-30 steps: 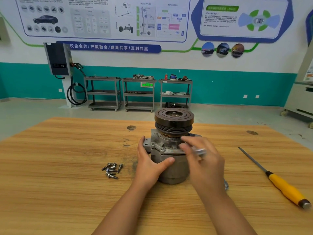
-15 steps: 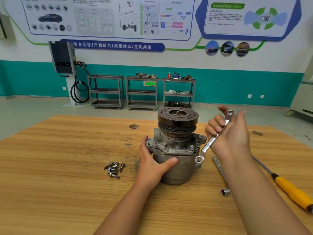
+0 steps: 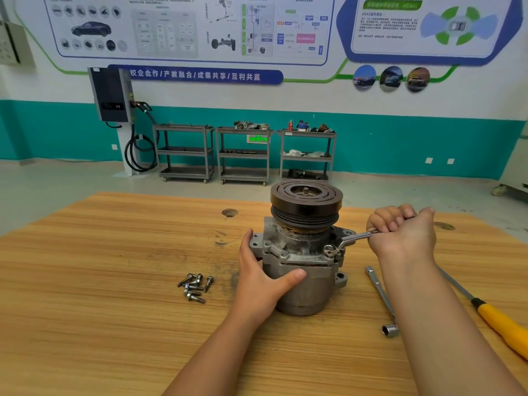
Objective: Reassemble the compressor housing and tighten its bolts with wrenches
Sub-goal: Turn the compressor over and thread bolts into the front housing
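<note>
Head view. Since half a second ago the right hand (image 3: 405,232) has come down and swung the wrench (image 3: 354,238) from a raised, steep angle to nearly level. Its ring end now sits over a bolt head (image 3: 330,249) on the right side of the flange.

Compressor housing (image 3: 303,270) stands upright near the middle of the wooden table (image 3: 114,281), with the pulley (image 3: 306,201) on top.

Progress, as I judge it: the halves look mated and at least a few bolts are seated along the flange. Tightening appears to be only starting. A cluster of loose bolts (image 3: 194,285) lies on the table left of the housing, so more may still need fitting. I cannot tell how tight any seated bolt is.

Grip: the right hand's fingers are curled fully round the far end of the wrench shank, fist closed. The left hand (image 3: 263,272) clasps the left side of the housing, thumb laid across the front and fingers wrapped behind, bracing it.

Also on the table, right of the housing: a socket wrench (image 3: 381,298) and, further right, a yellow-handled screwdriver (image 3: 503,324), both untouched.
</note>
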Tool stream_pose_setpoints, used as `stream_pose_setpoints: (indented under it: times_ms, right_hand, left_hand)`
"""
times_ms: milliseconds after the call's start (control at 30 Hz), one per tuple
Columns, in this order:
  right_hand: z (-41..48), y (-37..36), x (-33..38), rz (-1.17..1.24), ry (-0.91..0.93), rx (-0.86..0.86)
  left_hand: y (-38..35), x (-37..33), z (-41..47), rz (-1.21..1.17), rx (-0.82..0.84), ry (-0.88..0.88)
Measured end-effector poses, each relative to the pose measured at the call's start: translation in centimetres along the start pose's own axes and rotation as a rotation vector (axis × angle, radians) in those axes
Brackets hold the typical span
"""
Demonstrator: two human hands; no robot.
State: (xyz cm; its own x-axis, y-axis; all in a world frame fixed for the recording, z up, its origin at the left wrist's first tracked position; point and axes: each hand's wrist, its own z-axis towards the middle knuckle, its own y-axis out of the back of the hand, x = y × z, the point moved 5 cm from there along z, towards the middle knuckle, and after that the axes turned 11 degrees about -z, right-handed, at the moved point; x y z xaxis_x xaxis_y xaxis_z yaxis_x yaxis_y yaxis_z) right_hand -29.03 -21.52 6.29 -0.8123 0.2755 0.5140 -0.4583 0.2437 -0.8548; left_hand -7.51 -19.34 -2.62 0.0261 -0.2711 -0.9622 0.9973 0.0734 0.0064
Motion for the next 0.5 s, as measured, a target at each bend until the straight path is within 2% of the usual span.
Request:
stream_pose_setpoints:
  times_ms: [400, 500]
  right_hand:
    - [0.0, 2.1, 0.0, -0.128, 0.109, -0.115]
    - [-1.5, 3.7, 0.4, -0.134, 0.217, -0.179]
  left_hand:
    - [0.0, 0.0, -0.1, -0.014, 0.003, 0.010]
    - [-0.1, 0.0, 0.0, -0.013, 0.001, 0.008]
